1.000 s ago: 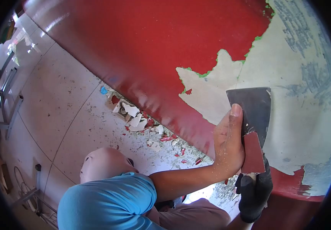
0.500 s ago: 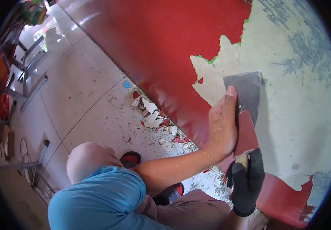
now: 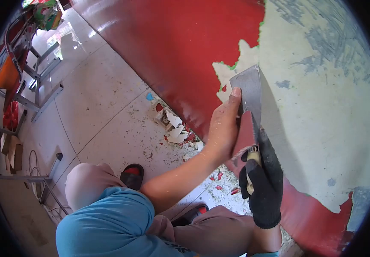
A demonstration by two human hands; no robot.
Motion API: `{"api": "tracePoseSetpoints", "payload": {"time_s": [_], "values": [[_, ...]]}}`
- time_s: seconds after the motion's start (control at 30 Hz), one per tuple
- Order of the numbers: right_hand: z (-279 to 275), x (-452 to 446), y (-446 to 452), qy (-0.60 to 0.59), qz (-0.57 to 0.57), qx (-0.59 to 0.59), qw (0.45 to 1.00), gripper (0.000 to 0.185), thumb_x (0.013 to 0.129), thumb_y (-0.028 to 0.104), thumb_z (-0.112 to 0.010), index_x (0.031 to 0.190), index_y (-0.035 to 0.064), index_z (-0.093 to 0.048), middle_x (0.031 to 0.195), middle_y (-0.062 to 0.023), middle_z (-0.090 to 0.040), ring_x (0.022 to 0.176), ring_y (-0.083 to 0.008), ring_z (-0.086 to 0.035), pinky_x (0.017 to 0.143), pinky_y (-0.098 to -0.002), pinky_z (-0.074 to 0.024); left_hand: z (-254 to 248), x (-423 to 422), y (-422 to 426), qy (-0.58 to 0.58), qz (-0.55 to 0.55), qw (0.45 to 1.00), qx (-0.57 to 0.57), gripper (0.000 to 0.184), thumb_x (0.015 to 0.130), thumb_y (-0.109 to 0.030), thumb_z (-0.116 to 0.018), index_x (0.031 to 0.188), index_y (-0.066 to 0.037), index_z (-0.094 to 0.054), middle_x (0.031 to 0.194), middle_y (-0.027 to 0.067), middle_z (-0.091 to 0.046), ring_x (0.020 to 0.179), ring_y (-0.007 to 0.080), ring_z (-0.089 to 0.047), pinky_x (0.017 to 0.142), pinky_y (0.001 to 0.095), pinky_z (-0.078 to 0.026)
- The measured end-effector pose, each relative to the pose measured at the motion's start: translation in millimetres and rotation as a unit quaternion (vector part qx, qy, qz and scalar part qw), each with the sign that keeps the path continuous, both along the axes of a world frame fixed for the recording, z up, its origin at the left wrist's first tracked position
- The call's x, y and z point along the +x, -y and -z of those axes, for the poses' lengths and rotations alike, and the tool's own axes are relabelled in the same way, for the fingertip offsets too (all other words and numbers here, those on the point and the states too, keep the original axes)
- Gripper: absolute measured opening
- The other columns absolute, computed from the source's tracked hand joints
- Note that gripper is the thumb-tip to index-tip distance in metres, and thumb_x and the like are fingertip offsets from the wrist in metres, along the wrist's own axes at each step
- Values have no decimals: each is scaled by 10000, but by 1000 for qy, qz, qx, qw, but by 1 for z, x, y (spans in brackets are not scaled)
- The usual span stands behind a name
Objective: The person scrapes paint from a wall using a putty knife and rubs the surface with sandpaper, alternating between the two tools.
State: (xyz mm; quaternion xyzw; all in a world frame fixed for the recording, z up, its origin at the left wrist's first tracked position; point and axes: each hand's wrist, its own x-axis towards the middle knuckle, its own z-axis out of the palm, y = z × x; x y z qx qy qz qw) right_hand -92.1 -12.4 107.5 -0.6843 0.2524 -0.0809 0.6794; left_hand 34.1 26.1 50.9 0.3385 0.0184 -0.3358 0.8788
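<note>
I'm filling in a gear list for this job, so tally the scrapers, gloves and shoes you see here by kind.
Scrapers: 1
Gloves: 1
Shoes: 2
Total: 4

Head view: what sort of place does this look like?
Probably a room under renovation: there is a wall with a ragged-edged red coating, broken flakes on the tiled floor, and a metal scraper.
</note>
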Motion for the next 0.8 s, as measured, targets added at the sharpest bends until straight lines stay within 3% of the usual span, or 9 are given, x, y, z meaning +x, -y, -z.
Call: {"api": "tracePoseSetpoints", "payload": {"time_s": [0.1,0.2,0.27,0.37,0.4,0.6,0.7,0.77,0.8], "values": [[13,12,-25,6,24,-31,999,553,891,73,-438,1421,35,-285,831,-57,-509,463,-49,-414,396,-186,-325,14,16,-13,10,71,996,-47,492,914,-521,-472,877,-38,-561,743,29,-558,685,85,-529,651,223,-430],[20,17,-38,45,104,12,993,401,911,108,-445,1302,21,-433,819,-50,-511,457,-58,-417,376,-197,-334,18,19,-14,35,56,997,-42,452,925,-487,-473,894,-46,-564,731,17,-555,639,82,-524,585,235,-435],[27,15,-45,44,123,30,991,190,926,138,-454,1068,29,-518,810,-39,-508,476,-62,-443,381,-201,-354,17,16,-13,37,45,996,-67,401,936,-442,-484,903,-52,-573,730,2,-555,630,63,-525,580,225,-438],[34,22,-59,26,181,3,983,112,940,141,-438,890,51,-482,804,-45,-503,494,-63,-476,383,-198,-375,19,19,-15,26,78,992,-91,385,945,-420,-481,901,-51,-583,747,-2,-566,628,55,-517,586,209,-421],[43,14,-52,-3,132,-129,983,90,887,96,-531,935,21,-521,814,-77,-521,600,-142,-554,482,-266,-461,21,22,-14,19,82,992,-99,385,945,-420,-481,901,-51,-583,747,-2,-566,628,55,-517,586,209,-421],[59,16,-39,6,154,-168,974,185,878,41,-499,1059,12,-529,678,-15,-490,544,-93,-489,462,-225,-399,29,26,-14,63,111,988,-82,419,949,-430,-472,932,-30,-599,780,-7,-576,637,44,-498,592,208,-415],[57,21,-41,31,147,-190,970,239,875,18,-486,1109,9,-533,623,9,-477,521,-73,-462,453,-209,-375,22,22,-6,112,13,992,-63,458,968,-411,-439,800,-7,-576,691,-44,-510,649,39,-424,588,225,-370],[55,30,-56,52,258,-178,948,270,679,-15,-672,930,-4,-570,828,-142,-534,770,-345,-514,694,-402,-430,14,22,-12,82,33,993,-77,447,969,-403,-440,854,5,-581,731,-41,-524,686,38,-434,614,224,-380],[57,26,-54,-7,264,-107,959,282,675,-9,-676,940,-2,-578,872,-150,-552,796,-354,-527,713,-401,-434,18,25,-14,80,33,994,-70,447,969,-403,-440,854,5,-581,731,-41,-524,686,38,-434,614,224,-380]]}}
